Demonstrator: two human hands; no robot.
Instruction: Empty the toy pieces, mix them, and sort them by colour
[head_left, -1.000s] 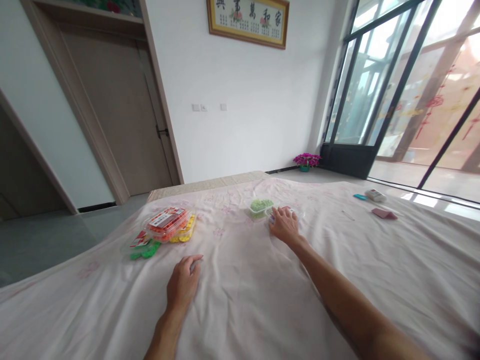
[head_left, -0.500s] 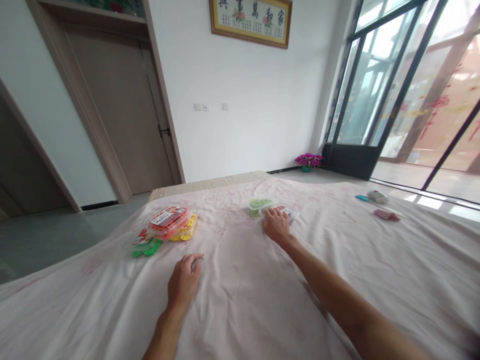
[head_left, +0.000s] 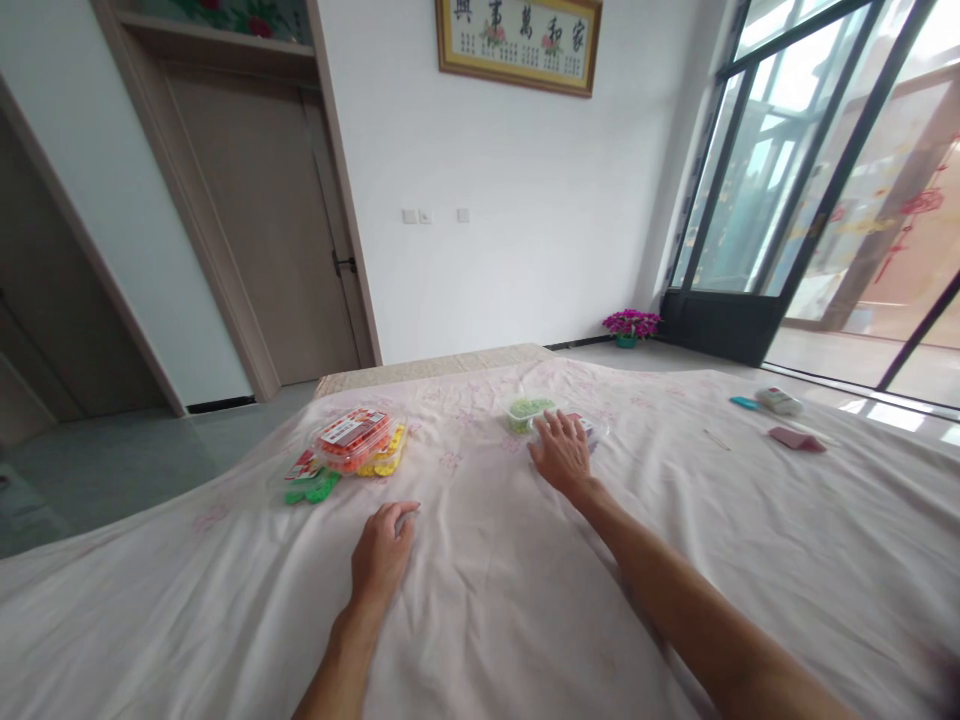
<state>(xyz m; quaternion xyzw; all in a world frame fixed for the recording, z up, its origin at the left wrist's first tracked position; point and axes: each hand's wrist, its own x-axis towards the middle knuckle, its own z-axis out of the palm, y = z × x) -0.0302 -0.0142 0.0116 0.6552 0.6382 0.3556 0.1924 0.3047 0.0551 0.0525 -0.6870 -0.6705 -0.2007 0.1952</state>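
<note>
The right hand's fingers (head_left: pixel 551 428) lay slightly apart over a clear box (head_left: pixel 599 430), its contents mostly hidden; I could not tell whether they gripped it. At their eleven o'clock, a tub (head_left: pixel 517 424) held green bits (head_left: pixel 532 407). The left hand (head_left: pixel 382 550) rested on the cloth (head_left: pixel 495 570), fingers loosely bent, thumb slightly apart. At its eleven, a box of orange-red pieces (head_left: pixel 352 441) overlapped one of yellow (head_left: pixel 388 458); at ten, another held green (head_left: pixel 313 488).

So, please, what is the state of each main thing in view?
Left hand: apparently empty
Right hand: at purple box, grip unclear
Purple box: partly hidden, lid unclear
Pale green box: lid unclear
Red box: stacked on yellow box
Brown door: closed
Cloth: wrinkled
Picture: hung
Flowers: potted
</note>
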